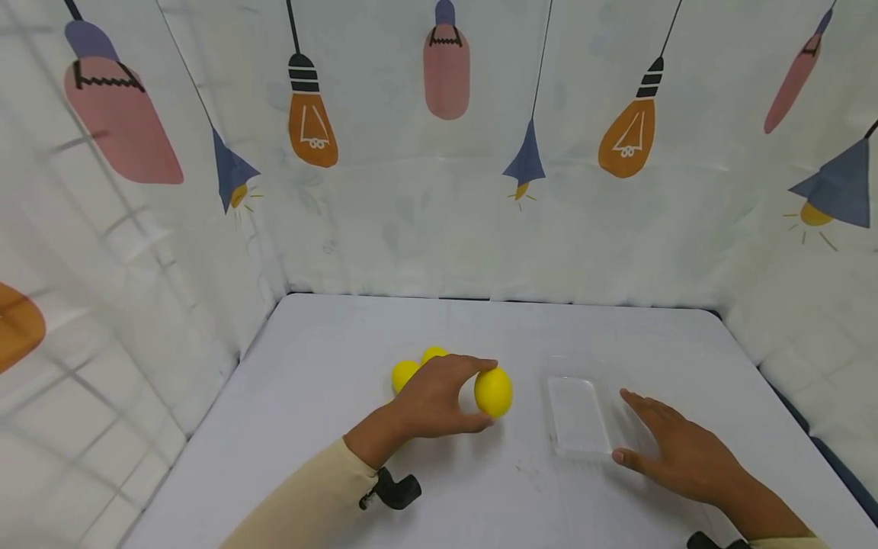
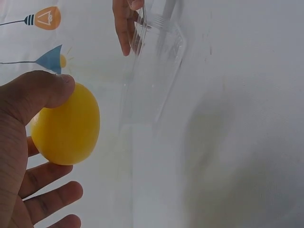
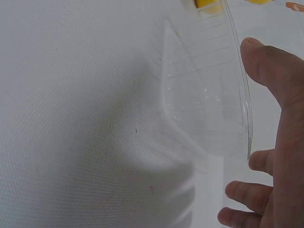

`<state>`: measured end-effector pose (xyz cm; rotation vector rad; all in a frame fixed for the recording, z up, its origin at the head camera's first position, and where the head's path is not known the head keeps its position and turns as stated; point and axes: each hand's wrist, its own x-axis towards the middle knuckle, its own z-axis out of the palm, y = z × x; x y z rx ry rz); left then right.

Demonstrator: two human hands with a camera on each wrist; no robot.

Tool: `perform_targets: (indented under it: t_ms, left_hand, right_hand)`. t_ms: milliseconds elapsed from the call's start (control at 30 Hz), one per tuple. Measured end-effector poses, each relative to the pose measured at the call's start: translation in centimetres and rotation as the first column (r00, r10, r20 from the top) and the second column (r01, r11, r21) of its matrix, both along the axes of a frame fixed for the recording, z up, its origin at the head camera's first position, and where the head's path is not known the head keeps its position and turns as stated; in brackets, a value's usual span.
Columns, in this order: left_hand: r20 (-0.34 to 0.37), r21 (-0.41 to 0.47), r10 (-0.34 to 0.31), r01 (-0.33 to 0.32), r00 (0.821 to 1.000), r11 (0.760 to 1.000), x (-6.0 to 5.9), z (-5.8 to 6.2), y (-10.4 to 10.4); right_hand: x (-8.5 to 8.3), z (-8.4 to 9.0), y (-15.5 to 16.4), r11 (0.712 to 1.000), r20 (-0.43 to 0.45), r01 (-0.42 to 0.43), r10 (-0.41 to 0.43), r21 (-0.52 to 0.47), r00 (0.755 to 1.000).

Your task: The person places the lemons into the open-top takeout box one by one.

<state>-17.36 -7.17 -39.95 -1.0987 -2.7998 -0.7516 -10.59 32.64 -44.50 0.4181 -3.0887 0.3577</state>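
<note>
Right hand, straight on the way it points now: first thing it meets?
Likely the clear plastic tray, just ahead of the right hand; whether they already touch is unclear.

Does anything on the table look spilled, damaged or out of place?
Only small, faint brownish specks on the white tabletop, off the near left corner of the clear tray. They interrupt an otherwise plain surface; whether dirt or stains, I cannot tell. Nothing else stands out.

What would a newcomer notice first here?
The bright yellow object stands out first, held in the left grip above the white table. Next come the colourful lamps printed on the backdrop behind. The clear tray beside the right grip is easier to miss.
</note>
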Motion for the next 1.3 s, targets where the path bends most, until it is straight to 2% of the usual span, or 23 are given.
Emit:
perform_targets:
  t_ms: [267, 900, 1067, 1300]
  left_hand:
    - [0.013, -0.015, -0.023, 0.023, 1.0, 1.0, 0.1, -0.1, 1.2]
    - [0.06, -0.043, -0.02, 0.022, 0.998, 0.999, 0.0, -1.0, 3.5]
    - [0.048, -0.049, -0.021, 0.024, 0.999, 0.999, 0.3, -0.8, 4.1]
    - [0.028, -0.057, -0.041, 0.042, 0.999, 0.997, 0.1, -1.4, 5.2]
  right_hand:
    - [0.0, -0.1, 0.0, 1.0, -0.001, 0.0, 0.0, 0.001, 1.0]
    - [-0.1, 0.0, 0.1, 1.0, -0.019, -0.009, 0.008, -0.003, 1.0]
    - [0.0, 0.0, 0.1, 1.0, -0.016, -0.002, 0.002, -0.003, 1.0]
    - [0.0, -0.1, 0.0, 1.0, -0.001, 0.009, -0.009, 0.012, 1.0]
